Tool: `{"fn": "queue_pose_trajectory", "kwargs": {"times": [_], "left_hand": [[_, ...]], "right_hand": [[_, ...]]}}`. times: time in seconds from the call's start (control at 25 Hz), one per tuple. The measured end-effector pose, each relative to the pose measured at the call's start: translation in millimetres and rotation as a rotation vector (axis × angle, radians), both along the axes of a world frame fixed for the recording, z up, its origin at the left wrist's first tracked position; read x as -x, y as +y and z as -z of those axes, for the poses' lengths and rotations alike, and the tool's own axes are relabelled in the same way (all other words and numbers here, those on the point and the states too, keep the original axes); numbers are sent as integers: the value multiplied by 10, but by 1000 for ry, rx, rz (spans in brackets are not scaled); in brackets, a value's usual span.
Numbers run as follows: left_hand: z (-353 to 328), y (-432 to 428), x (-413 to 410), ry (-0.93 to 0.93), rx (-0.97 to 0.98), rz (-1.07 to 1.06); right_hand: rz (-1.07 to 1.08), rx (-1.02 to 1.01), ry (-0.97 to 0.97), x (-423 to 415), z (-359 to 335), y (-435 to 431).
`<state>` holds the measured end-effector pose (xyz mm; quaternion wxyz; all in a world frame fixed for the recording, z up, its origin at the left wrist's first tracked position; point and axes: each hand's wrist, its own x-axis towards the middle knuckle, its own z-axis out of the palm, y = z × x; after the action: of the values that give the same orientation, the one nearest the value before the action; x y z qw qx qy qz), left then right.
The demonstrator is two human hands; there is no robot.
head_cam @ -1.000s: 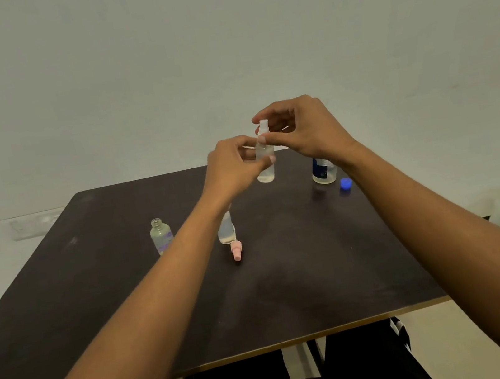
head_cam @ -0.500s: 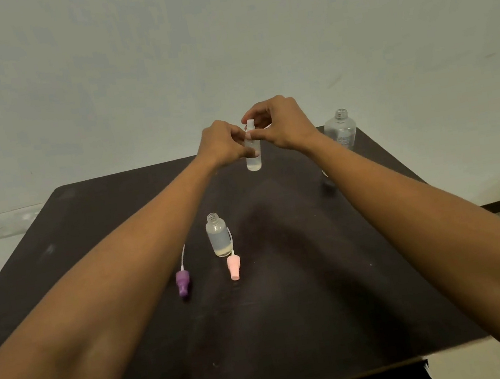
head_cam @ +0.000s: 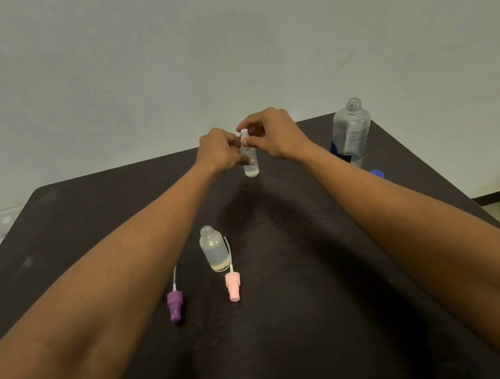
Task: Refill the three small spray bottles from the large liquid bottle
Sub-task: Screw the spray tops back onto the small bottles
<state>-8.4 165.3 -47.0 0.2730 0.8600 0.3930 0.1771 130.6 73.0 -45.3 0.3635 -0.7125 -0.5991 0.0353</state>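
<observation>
The slim spray bottle is upright over the far middle of the dark table — the left hand grips its body, the right hand pinches its white top. The large bottle stands uncapped at far right

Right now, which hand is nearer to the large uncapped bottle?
Right. The right hand pinches the top of the slim spray bottle, just left of the large bottle; the left hand grips its body, farther left.
</observation>
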Motion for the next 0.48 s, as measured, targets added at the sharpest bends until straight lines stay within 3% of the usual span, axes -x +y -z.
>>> {"fn": "queue_pose_trajectory", "kwargs": {"times": [0.24,0.48], "left_hand": [[9,30,57,27,10,7],[-393,-146,380,-99,-72,-1]], "right_hand": [[27,-20,25,29,-28,-12],[82,-237,70,200,-296,-391]]}}
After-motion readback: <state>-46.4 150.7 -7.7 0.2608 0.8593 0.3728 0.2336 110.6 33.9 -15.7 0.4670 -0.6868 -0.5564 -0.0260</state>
